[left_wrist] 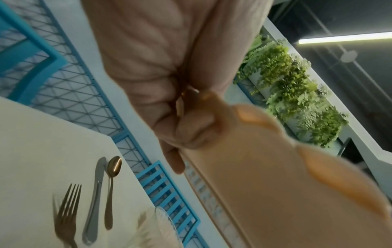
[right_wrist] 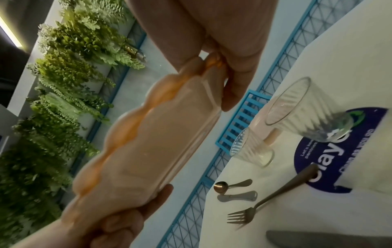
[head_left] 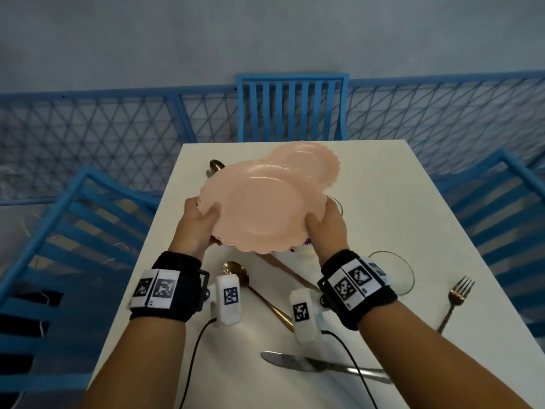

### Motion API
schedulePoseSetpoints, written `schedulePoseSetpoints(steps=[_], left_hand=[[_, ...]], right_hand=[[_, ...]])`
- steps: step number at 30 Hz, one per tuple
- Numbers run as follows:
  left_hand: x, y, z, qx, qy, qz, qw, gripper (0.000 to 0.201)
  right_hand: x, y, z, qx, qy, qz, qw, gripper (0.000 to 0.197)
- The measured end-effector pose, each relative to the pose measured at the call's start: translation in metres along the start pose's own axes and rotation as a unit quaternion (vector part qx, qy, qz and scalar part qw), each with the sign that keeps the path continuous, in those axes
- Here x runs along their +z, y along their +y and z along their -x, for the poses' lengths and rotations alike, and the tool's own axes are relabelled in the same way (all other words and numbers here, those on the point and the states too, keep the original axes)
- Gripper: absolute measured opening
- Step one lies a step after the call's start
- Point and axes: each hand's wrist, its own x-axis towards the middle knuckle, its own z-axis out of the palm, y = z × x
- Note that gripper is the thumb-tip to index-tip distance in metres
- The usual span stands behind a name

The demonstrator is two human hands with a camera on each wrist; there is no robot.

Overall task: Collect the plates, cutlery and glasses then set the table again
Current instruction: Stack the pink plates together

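Note:
Both hands hold a pink scalloped plate [head_left: 259,208] tilted in the air above the white table [head_left: 383,202]. My left hand [head_left: 202,221] grips its left rim and my right hand [head_left: 326,222] its right rim, thumbs on top. From the wrist cameras the plate [left_wrist: 275,184] [right_wrist: 148,142] shows edge-on, with fingers [left_wrist: 169,83] [right_wrist: 229,50] curled round the rim. A second pink plate [head_left: 312,160] lies at the table's far end. Below my wrists lie a gold spoon [head_left: 253,290], a knife [head_left: 321,366], a fork [head_left: 455,302] and a glass [head_left: 393,271].
Another glass [head_left: 336,202] stands partly hidden behind the held plate, and a spoon [head_left: 215,166] lies at the far left. A blue round sticker [right_wrist: 339,159] is on the tabletop. Blue chairs [head_left: 292,107] stand at the far end and both sides.

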Motion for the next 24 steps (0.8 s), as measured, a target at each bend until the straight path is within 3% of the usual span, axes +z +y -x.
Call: schedulePoseSetpoints(steps=[4,7,10,13,15,19,24], left_hand=[[-0.014,0.003,-0.031,0.008,0.055,0.018,0.998,0.04],[-0.022,0.01,-0.053,0.016,0.081,0.047,0.995,0.042],[-0.025,0.02,-0.073,0.034,0.1,0.067,0.992,0.039],[-0.026,0.028,-0.091,0.052,0.107,0.073,0.99,0.023],[-0.028,0.029,-0.102,0.058,0.109,0.069,0.99,0.026],[-0.036,0.025,-0.12,0.056,0.112,0.063,0.99,0.038],[-0.045,0.014,-0.13,0.053,0.104,0.057,0.992,0.023]], right_hand=[[0.024,-0.01,-0.012,0.003,-0.018,-0.06,0.998,0.048],[0.036,-0.011,-0.044,0.031,0.028,-0.097,0.994,0.043],[0.049,-0.012,-0.083,0.056,0.048,-0.061,0.995,0.045],[0.068,-0.006,-0.116,0.074,0.03,-0.004,0.997,0.049],[0.081,0.0,-0.134,0.094,0.038,0.034,0.994,0.052],[0.096,0.015,-0.167,0.153,0.121,0.076,0.978,0.055],[0.098,0.034,-0.195,0.208,0.16,0.081,0.961,0.056]])
